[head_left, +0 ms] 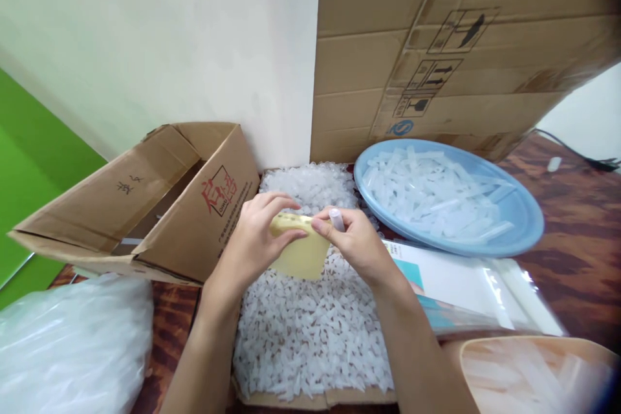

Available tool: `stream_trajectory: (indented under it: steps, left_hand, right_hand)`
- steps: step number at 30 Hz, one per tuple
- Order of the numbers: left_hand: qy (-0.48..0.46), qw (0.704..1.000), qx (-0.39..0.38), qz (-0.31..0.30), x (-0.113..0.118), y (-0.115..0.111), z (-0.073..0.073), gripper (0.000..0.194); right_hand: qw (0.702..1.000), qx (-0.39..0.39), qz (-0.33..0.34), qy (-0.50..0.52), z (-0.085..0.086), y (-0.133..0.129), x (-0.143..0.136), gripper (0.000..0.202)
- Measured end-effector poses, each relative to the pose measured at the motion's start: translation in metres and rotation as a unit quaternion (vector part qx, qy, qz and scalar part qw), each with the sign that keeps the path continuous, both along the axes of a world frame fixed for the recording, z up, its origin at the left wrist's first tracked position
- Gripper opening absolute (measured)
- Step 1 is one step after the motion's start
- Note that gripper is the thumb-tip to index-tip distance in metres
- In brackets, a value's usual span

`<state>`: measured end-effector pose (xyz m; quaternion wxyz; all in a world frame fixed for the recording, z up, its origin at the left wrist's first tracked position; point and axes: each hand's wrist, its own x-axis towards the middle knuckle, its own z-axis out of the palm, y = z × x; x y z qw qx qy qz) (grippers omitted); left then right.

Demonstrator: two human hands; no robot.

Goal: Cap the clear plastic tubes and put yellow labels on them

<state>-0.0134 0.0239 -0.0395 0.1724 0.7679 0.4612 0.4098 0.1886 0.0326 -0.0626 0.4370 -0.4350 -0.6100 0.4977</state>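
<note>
My left hand (264, 226) has its thumb and fingers closed round the left part of a translucent yellow sheet (301, 259), which may be a small bag. At the sheet's top right corner, my right hand (356, 236) pinches it between thumb and finger. A short whitish translucent tube (336, 218) sticks up from the fingers of the right hand. The sheet hangs over a shallow cardboard tray (315, 400) filled with many small whitish plastic pieces (315, 330). Behind the hands lies a heap of clear, rounded pieces (310, 184).
On the left stand an open cardboard box (194, 197) and a full plastic bag (72, 343). A blue basin (528, 226) of translucent tubes sits at the right, beside flat printed packets (466, 278). Nearer is a peach-coloured container (468, 343) with similar tubes. A large carton (359, 65) rises behind.
</note>
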Motion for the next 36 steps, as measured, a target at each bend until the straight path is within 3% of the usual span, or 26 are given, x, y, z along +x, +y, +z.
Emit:
stream_trajectory:
  steps: [4, 7, 15, 36]
  left_hand:
    - [0.078, 0.991, 0.103, 0.018, 0.003, -0.002, 0.000, 0.007]
    - [0.077, 0.988, 0.133, 0.005, 0.006, -0.001, -0.003, 0.003]
    - [-0.010, 0.995, 0.094, -0.021, 0.012, -0.001, -0.006, 0.010]
    - [0.011, 0.998, 0.053, -0.045, 0.012, -0.004, -0.002, 0.014]
  right_hand:
    - [1.000, 0.022, -0.011, 0.011, -0.001, 0.001, -0.002, 0.027]
    - [0.999, 0.043, -0.009, 0.018, -0.003, 0.001, -0.003, 0.027]
    - [0.995, 0.094, -0.016, 0.017, -0.003, 0.001, -0.002, 0.019]
    - [0.992, 0.128, -0.005, 0.020, -0.001, -0.001, -0.001, 0.013]
